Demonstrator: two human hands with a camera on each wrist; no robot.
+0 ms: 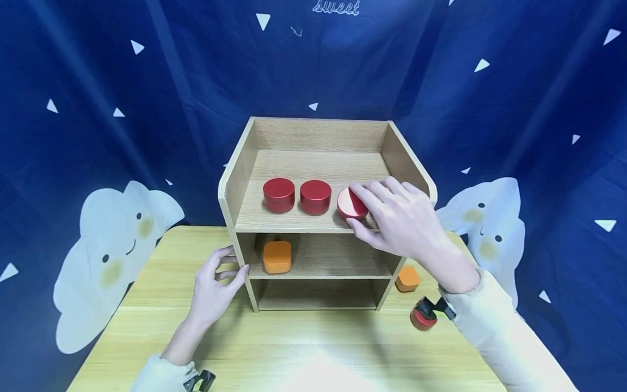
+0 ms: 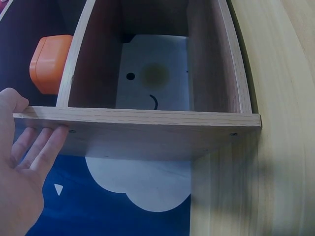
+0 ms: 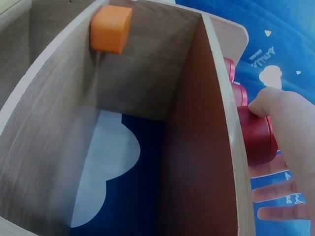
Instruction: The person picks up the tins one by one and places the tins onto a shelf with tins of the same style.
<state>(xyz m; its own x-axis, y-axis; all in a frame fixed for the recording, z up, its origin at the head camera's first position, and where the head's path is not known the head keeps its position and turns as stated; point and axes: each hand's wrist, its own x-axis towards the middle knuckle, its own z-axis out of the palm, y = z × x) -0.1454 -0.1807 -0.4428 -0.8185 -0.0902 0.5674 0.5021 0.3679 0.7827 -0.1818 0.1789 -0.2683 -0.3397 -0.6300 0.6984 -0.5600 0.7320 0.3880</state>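
A small wooden shelf unit [image 1: 320, 228] stands on the table. My right hand [image 1: 399, 218] holds a round red tin [image 1: 351, 206] at the right of the top shelf's front, thumb on the near side and fingers over the far side. Two more red tins, the left one [image 1: 278, 196] and the middle one [image 1: 315, 197], stand in a row beside it. My left hand [image 1: 217, 283] grips the unit's left side panel [image 2: 147, 117], thumb at the front edge and fingers against the outer face. Near it, a rounded square orange tin [image 1: 277, 257] sits at the left of the middle shelf.
To the right of the unit, another orange tin [image 1: 408, 279] and a red tin [image 1: 423, 320] rest on the table [image 1: 274, 348]; the right wrist's camera mount partly covers that red one. Behind hangs a blue curtain [image 1: 318, 65] with white triangles and clouds.
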